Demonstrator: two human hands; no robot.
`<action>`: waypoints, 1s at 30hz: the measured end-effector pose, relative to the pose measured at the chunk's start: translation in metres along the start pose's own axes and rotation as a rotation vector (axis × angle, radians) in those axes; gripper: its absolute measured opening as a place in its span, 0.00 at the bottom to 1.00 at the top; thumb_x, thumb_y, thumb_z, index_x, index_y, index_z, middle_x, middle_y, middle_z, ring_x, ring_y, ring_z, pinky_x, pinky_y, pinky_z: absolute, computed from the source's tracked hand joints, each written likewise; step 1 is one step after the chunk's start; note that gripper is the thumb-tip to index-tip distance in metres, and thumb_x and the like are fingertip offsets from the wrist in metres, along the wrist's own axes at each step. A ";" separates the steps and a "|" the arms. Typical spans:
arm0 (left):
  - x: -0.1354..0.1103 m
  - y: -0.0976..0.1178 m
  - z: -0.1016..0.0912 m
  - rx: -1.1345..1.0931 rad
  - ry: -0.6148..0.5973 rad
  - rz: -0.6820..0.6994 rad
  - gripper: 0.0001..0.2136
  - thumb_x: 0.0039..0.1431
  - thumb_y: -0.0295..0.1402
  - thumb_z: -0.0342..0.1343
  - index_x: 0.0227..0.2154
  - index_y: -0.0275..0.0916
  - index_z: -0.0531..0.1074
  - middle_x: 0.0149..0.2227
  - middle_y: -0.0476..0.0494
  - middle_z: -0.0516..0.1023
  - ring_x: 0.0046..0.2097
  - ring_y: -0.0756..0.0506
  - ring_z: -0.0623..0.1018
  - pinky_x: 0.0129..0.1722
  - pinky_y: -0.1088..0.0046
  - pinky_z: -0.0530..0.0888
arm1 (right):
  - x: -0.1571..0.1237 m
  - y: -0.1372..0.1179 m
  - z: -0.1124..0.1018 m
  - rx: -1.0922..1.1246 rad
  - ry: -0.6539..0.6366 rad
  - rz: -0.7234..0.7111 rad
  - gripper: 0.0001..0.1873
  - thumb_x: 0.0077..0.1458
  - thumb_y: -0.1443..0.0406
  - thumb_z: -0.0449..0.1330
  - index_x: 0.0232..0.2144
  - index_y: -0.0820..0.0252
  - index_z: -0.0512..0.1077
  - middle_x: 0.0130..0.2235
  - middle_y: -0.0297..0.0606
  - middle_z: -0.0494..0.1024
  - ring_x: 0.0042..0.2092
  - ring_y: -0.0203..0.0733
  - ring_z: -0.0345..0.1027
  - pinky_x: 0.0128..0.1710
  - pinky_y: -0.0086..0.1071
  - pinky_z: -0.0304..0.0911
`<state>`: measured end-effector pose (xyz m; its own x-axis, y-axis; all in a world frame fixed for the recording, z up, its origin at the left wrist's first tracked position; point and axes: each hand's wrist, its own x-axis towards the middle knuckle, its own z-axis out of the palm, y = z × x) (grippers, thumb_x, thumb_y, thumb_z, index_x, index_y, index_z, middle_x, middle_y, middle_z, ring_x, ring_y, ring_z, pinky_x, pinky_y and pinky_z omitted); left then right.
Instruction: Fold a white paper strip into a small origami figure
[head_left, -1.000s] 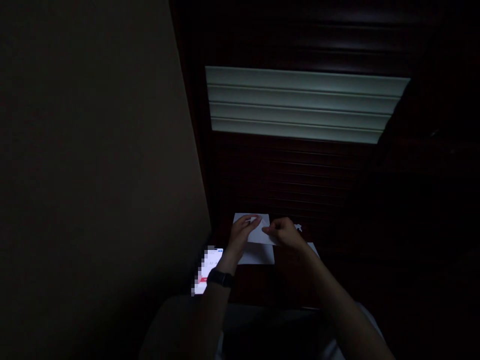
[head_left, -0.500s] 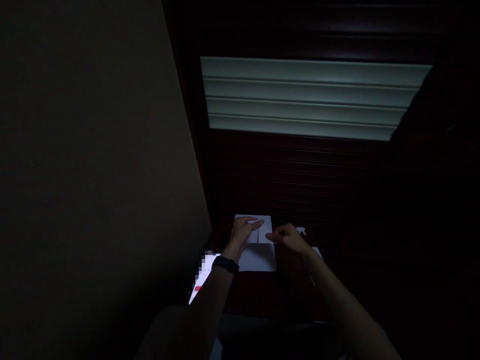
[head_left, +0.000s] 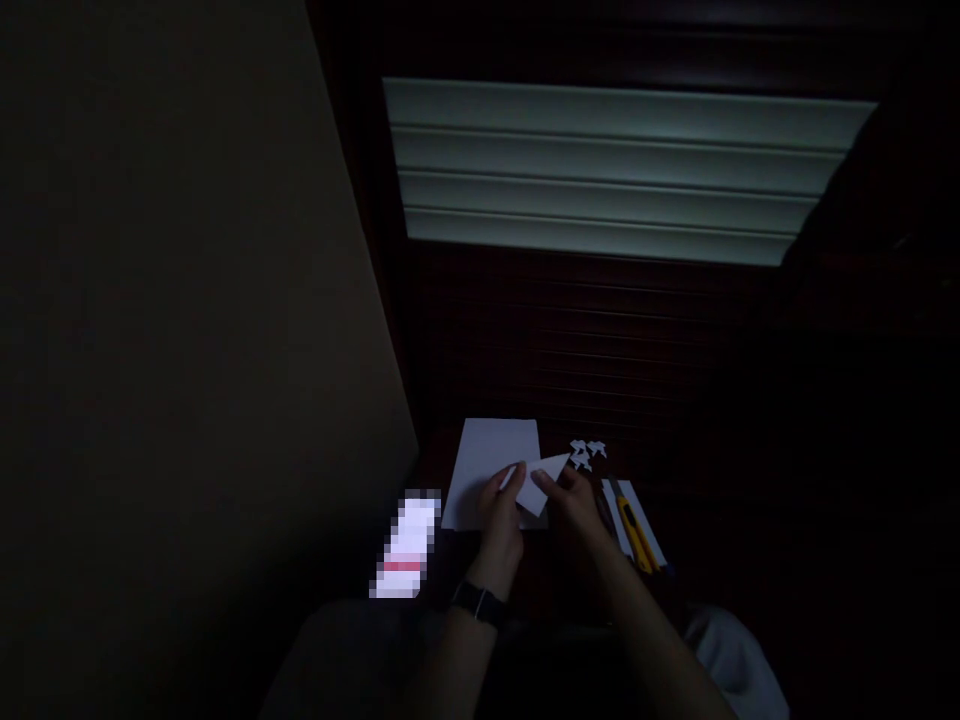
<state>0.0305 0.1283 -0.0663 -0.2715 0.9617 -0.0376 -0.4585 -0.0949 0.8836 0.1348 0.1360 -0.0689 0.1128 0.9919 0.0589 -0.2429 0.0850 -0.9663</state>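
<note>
Paper piece, white and folded to a sharp corner: held up in both hands over the right edge of a loose white sheet on the dark tabletop. Clamped at one side between thumb and fingers of the left hand. Clamped at the other by the right hand, thumb laid across the near face, fingers mostly hidden behind.

Seemed likely to crease askew in such weak light, with edges hard to line up by eye. Seemed liable to buckle or tear, too, from an uneven pull between the two grips. Looked easy to scatter the small paper shapes, just beyond the right hand, with a stray knuckle, or to nudge the yellow cutter near that same hand. Too dark to tell a bare blade from a covered one.

Found no brand on the cutter or the black wristband. Read nothing on the glowing phone, blurred to blocks around a red bar.
</note>
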 end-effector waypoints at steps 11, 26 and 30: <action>0.005 -0.038 -0.045 0.357 -0.193 -0.135 0.12 0.41 0.39 0.62 0.25 0.33 0.76 0.24 0.43 0.78 0.27 0.46 0.75 0.27 0.73 0.68 | -0.004 0.052 -0.040 -0.113 -0.015 0.115 0.25 0.30 0.55 0.68 0.31 0.66 0.73 0.20 0.33 0.72 0.22 0.38 0.65 0.23 0.31 0.61; 0.009 -0.086 -0.067 0.333 -0.274 -0.031 0.18 0.44 0.28 0.59 0.42 0.36 0.73 0.46 0.41 0.74 0.47 0.41 0.72 0.48 0.63 0.67 | -0.008 0.095 -0.060 -0.021 -0.093 0.251 0.24 0.38 0.58 0.64 0.39 0.62 0.71 0.26 0.37 0.75 0.28 0.43 0.69 0.26 0.34 0.65; 0.008 -0.085 -0.068 0.435 -0.281 0.037 0.15 0.47 0.33 0.58 0.39 0.37 0.74 0.43 0.42 0.76 0.46 0.42 0.74 0.48 0.65 0.67 | -0.008 0.096 -0.056 -0.077 -0.053 0.177 0.21 0.37 0.57 0.65 0.34 0.65 0.73 0.23 0.36 0.74 0.25 0.39 0.66 0.25 0.29 0.61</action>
<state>0.0101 0.1266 -0.1733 -0.0161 0.9973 0.0716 -0.0427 -0.0723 0.9965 0.1649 0.1310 -0.1759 0.0235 0.9945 -0.1020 -0.1800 -0.0962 -0.9790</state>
